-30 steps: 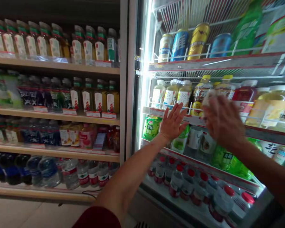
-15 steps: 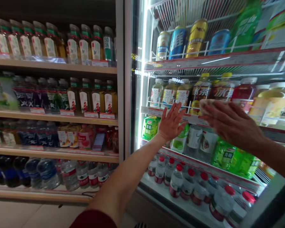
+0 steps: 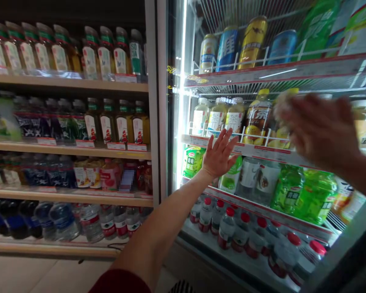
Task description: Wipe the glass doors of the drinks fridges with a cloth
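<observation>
My left hand (image 3: 220, 155) lies flat with fingers spread against the glass door of a lit drinks cooler, in front of the middle shelf edge. My right hand (image 3: 326, 130) is blurred by motion, higher and to the right. It presses a whitish cloth (image 3: 283, 109) that sticks out past the fingertips, at the glass. Behind the glass, tea bottles (image 3: 216, 118) with white labels stand just above my left hand. A yellow-capped bottle (image 3: 258, 116) stands between the hands, and green bottles (image 3: 288, 189) stand below my right hand.
Drink cans (image 3: 227, 49) line the cooler's upper shelf, and red-capped water bottles (image 3: 227, 228) stand at its bottom. To the left, an open shelf unit (image 3: 79, 148) holds rows of bottles. A door frame post (image 3: 161, 101) divides the two. Floor tiles (image 3: 27, 272) show at lower left.
My right hand has swept the cloth left and slightly down, then up and right across the glass. My left hand has stayed in place. The view has shifted slightly.
</observation>
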Motion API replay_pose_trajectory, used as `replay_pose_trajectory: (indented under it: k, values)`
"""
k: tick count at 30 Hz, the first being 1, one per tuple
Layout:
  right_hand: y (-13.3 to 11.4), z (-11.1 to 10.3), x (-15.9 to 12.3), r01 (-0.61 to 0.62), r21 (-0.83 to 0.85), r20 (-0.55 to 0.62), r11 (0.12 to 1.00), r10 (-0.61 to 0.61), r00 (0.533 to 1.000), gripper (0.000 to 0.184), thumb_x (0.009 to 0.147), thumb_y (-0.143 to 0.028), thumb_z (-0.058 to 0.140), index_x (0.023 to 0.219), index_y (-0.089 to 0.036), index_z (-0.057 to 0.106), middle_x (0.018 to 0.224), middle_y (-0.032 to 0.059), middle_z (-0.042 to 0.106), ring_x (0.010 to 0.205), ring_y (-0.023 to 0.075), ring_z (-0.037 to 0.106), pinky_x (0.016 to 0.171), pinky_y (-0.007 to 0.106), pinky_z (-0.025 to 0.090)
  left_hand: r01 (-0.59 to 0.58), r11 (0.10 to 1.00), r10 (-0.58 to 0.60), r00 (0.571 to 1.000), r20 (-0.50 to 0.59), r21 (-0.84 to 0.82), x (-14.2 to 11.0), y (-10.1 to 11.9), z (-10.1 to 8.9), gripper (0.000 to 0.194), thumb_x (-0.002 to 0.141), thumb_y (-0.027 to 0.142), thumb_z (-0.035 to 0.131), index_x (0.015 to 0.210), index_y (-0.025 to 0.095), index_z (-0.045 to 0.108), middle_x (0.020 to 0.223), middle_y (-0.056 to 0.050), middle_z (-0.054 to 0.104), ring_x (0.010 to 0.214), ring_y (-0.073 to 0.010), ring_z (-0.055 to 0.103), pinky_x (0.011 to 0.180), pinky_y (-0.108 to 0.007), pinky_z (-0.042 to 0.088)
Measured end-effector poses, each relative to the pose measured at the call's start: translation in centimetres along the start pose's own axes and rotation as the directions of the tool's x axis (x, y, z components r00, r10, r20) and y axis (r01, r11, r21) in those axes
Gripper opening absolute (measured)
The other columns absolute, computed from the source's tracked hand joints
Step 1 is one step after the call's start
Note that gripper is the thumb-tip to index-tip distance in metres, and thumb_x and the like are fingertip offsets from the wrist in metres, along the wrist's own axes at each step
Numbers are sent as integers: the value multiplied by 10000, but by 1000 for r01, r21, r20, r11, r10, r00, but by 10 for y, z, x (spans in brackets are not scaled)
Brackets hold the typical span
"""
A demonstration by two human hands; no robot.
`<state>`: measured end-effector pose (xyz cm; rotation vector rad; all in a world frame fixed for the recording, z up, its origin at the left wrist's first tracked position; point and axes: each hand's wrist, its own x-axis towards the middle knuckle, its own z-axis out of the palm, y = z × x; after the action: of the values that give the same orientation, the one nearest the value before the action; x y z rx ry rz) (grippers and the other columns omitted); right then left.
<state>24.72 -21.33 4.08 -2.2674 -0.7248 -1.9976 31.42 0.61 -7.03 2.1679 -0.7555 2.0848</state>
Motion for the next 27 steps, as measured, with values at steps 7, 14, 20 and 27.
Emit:
replay_pose_trajectory:
  k: [7, 14, 20, 27]
  values:
    - [3, 8, -43, 521, 17, 194, 853, -514, 835, 614, 851, -180, 445, 1426, -231, 235, 1465, 47, 334, 1372, 237, 240, 1121, 485, 218, -17, 997, 14, 999, -39, -81, -2, -1, 0, 509, 903, 401, 341, 1341, 142, 371, 1418, -142, 387, 1401, -190, 140, 1130, -435, 139]
    - [21, -8, -76, 35, -184, -70, 982, -49, 996, 613, 847, -156, 436, 1424, -249, 252, 1499, 45, 250, 1378, 293, 208, 1114, 545, 196, 21, 989, -20, 1000, 6, -147, -4, 0, -1, 501, 882, 354, 388, 1346, 162, 381, 1443, -121, 348, 1394, -200, 169, 1138, -423, 112]
    - [12, -11, -118, 463, 39, 326, 885, -449, 832, 616, 857, -134, 430, 1401, -358, 247, 1436, -60, 376, 1363, 151, 269, 1177, 413, 142, 69, 985, -61, 997, 54, -160, -8, 4, -3, 499, 882, 332, 397, 1351, 165, 379, 1455, -110, 326, 1395, -204, 165, 1141, -425, 101]
    - [38, -16, -106, -99, -171, -125, 980, 78, 989, 600, 867, -169, 399, 1423, -317, 231, 1528, -8, 146, 1394, 296, 158, 1102, 591, 207, 111, 979, -102, 993, 60, -169, -12, 13, -6, 493, 881, 302, 406, 1355, 170, 370, 1453, -119, 329, 1395, -208, 167, 1138, -445, 101]
